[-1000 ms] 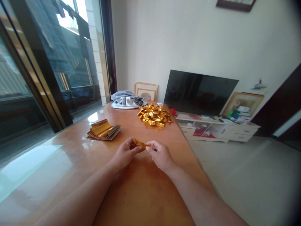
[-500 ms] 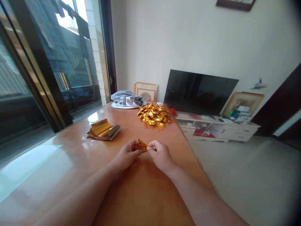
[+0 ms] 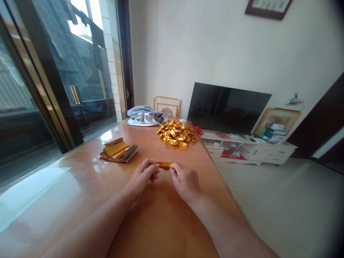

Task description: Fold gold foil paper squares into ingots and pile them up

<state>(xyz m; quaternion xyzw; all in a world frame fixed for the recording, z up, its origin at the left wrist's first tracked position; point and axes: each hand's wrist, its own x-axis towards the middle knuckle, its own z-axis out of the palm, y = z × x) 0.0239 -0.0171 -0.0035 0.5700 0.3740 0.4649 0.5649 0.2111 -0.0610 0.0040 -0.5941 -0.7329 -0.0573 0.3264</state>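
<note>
Between my two hands a small folded piece of gold foil paper (image 3: 165, 165) is held level over the table. My left hand (image 3: 146, 172) pinches its left end, fingers curled. At the right end, the thumb and fingers of my right hand (image 3: 185, 180) grip it. Beyond them lies a heap of folded gold foil pieces (image 3: 176, 134). A stack of gold foil sheets (image 3: 118, 150) rests on the table to the left of my hands, its top sheet curling upward.
The glossy brown table (image 3: 161, 222) reaches away from me, with a bundle of grey and white cloth (image 3: 147, 116) at its far end. Past its right edge stand a white TV cabinet (image 3: 255, 152) and a black television (image 3: 228, 107). Glass sliding doors (image 3: 53, 79) are on the left.
The foil piece has turned from an upright, pointed shape to a narrow level strip. My hands have drawn slightly apart, each holding an end. The camera view has tilted up a little.
</note>
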